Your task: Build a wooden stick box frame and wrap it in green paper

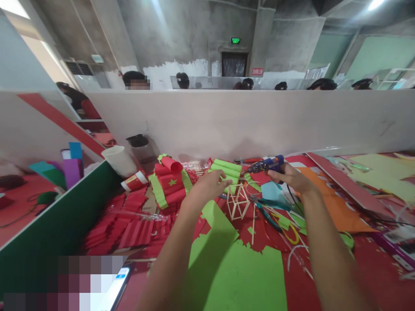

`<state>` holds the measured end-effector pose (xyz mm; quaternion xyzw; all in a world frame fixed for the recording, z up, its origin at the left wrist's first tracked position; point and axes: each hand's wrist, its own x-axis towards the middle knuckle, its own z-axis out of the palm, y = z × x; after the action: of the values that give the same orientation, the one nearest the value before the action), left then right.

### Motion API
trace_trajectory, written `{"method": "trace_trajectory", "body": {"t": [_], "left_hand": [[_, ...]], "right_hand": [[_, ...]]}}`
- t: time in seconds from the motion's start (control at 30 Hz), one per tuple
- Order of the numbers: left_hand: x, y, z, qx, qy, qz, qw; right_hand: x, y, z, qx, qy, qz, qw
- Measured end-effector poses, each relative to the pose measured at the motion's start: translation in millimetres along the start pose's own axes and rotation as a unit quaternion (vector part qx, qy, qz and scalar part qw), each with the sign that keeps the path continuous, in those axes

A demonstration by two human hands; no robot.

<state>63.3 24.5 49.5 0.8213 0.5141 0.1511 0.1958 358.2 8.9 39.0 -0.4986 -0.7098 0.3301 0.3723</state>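
Note:
My right hand (pixel 283 176) is wrapped round a dark blue glue gun (pixel 264 165), whose nozzle points left. Close to that nozzle lies a piece of light green paper (pixel 231 168) formed into several rolls. My left hand (pixel 210 185) has its fingers curled at the left edge of these rolls, seemingly gripping them. Just below stands a small open frame of thin wooden sticks (pixel 238 203). To the left of my left hand rests a red rolled-paper piece (pixel 170 183) with green bands and a green star.
Pliers (pixel 267 211) and yellow-handled scissors (pixel 293 235) lie right of the frame. Green sheets (pixel 240 276) cover the front middle. Stacked red paper strips (pixel 129 233) lie left, beside a green divider (pixel 65 220). A phone (pixel 119 285) lies at front left. A white partition (pixel 227 125) stands behind.

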Motion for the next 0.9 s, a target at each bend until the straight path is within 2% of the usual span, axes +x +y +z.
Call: {"method": "trace_trajectory", "body": {"t": [0.13,0.3,0.53,0.9], "left_hand": [[6.0,9.4,18.8,0.041,0.017,0.018,0.999],[13.6,4.6,33.8,0.051,0.050,0.049,0.996],[15.3,2.8,35.7,0.026,0.037,0.073,0.996],[16.3,2.7,34.9,0.021,0.032,0.078,0.996]], "right_hand": [[1.8,-4.6,2.0,-0.050,0.001,0.004,0.999],[3.6,-1.5,-3.0,-0.131,0.039,0.000,0.991],[7.8,11.9,-0.5,-0.131,0.038,-0.003,0.991],[10.5,-0.4,7.7,-0.146,0.028,-0.021,0.989]]}}
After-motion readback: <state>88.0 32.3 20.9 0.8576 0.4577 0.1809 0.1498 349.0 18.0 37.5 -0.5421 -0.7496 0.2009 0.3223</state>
